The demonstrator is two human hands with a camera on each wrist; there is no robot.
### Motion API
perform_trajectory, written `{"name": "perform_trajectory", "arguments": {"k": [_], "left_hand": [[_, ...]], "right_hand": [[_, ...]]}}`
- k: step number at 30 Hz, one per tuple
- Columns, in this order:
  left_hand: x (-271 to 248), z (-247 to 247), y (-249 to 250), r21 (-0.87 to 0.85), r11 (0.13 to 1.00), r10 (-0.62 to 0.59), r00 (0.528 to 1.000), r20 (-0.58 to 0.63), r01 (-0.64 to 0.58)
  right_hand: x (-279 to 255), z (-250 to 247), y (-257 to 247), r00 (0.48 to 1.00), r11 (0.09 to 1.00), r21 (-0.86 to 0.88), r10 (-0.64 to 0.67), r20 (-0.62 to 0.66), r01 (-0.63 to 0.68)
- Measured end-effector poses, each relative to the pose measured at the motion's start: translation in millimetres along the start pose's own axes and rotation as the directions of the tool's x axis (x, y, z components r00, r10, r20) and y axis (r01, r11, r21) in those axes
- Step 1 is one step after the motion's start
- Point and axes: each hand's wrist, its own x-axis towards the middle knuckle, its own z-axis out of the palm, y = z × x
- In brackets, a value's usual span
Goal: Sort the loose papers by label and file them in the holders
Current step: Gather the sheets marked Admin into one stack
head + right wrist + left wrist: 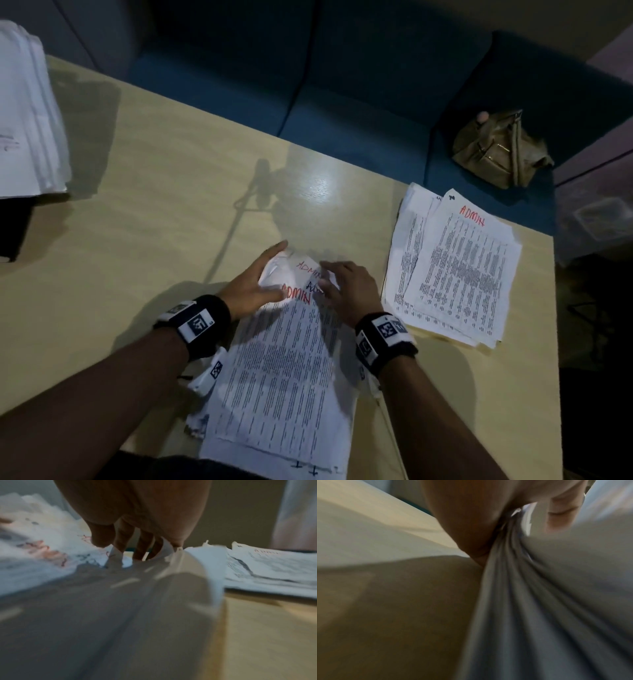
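A stack of printed papers (pixel 284 377) marked "ADMIN" in red lies on the table in front of me, its sheets fanned at the far end. My left hand (pixel 270 274) grips the stack's far left corner, with the sheets (pixel 539 601) bunched between thumb and fingers. At the far right corner my right hand (pixel 329 277) holds the sheets, fingers (pixel 123 538) behind the papers' (pixel 120 601) edge and thumb in front. A second "ADMIN" pile (pixel 459 270) lies flat to the right, also in the right wrist view (pixel 274 566).
The pale wooden table (pixel 171 205) ends at a blue sofa (pixel 342 85) with an olive bag (pixel 496 147) on it. A thick bundle of white papers (pixel 27 113) stands at the far left over something dark. The table's right edge runs close to the second pile.
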Motion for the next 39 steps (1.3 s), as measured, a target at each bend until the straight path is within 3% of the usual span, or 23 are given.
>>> {"name": "perform_trajectory", "arguments": {"k": [2,4,9,11,13,15,18,20,22,23,26,27,29,30,32,33,35,36,37,39], "left_hand": [[7,-1,-5,0.057,0.996,0.069,0.997,-0.028,-0.068],[12,2,-9,0.063,0.994,0.092,0.996,-0.016,-0.091],[18,10,-16,0.032,0.988,0.151,0.984,-0.096,-0.149],[17,9,-15,0.055,0.987,0.156,0.981,-0.113,-0.150],[18,4,-20,0.054,0.989,0.141,0.977,-0.161,-0.134],[16,3,-21,0.052,0.994,0.110,0.969,-0.220,-0.101],[14,5,-22,0.039,0.995,0.096,0.960,-0.262,-0.088],[13,7,-22,0.047,0.996,0.090,0.959,-0.268,-0.080],[14,12,-21,0.071,0.994,0.091,0.969,-0.229,-0.077],[14,15,-20,0.075,0.994,0.091,0.976,-0.197,-0.077],[13,17,-23,0.082,0.996,0.050,0.990,-0.129,-0.039],[13,16,-25,0.083,0.996,0.033,0.991,-0.132,-0.022],[10,9,-29,0.067,0.998,-0.004,0.990,-0.143,0.014],[8,6,-30,0.054,0.998,-0.012,0.991,-0.136,0.020],[1,2,-31,0.057,0.998,-0.026,0.997,-0.067,0.030],[-3,2,-32,0.075,0.996,-0.038,0.999,-0.030,0.040],[-9,6,-33,0.102,0.991,-0.084,0.996,-0.009,0.084],[-11,7,-37,0.133,0.986,-0.099,0.995,-0.030,0.102],[-13,9,-38,0.180,0.978,-0.098,0.993,-0.061,0.108],[-13,11,-39,0.220,0.969,-0.088,0.990,-0.106,0.110]], "right_hand": [[-3,2,-1,0.996,0.982,-0.173,-0.067,0.055,0.076],[-2,4,-10,0.990,0.964,-0.228,-0.125,0.062,0.136],[0,12,-39,0.942,0.943,0.006,-0.332,0.050,0.332],[-4,13,-36,0.927,0.927,0.017,-0.375,0.015,0.375],[-13,9,-26,0.960,0.961,-0.035,-0.275,-0.060,0.274],[-27,3,-8,0.977,1.000,0.025,-0.012,-0.215,0.018],[-56,-3,21,0.873,0.895,0.279,0.419,-0.251,-0.349],[-72,0,27,0.813,0.765,0.465,0.564,-0.147,-0.446],[-80,7,22,0.786,0.645,0.609,0.615,-0.058,-0.460],[-81,11,19,0.793,0.631,0.643,0.606,-0.059,-0.434],[-79,17,9,0.858,0.733,0.552,0.509,-0.058,-0.397],[-77,13,11,0.858,0.737,0.541,0.511,-0.053,-0.406],[-70,-11,27,0.795,0.689,0.596,0.591,-0.135,-0.411],[-66,-28,42,0.739,0.705,0.592,0.623,-0.256,-0.390],[-59,-56,91,0.565,0.717,0.527,0.691,-0.451,-0.456],[-57,-66,116,0.460,0.653,0.505,0.756,-0.465,-0.564],[-59,-83,153,0.268,0.418,0.479,0.897,-0.351,-0.772],[-60,-86,170,0.224,0.336,0.439,0.931,-0.288,-0.833],[-61,-90,177,0.227,0.305,0.398,0.946,-0.232,-0.865],[-55,-96,182,0.329,0.370,0.383,0.929,-0.170,-0.846]]}}
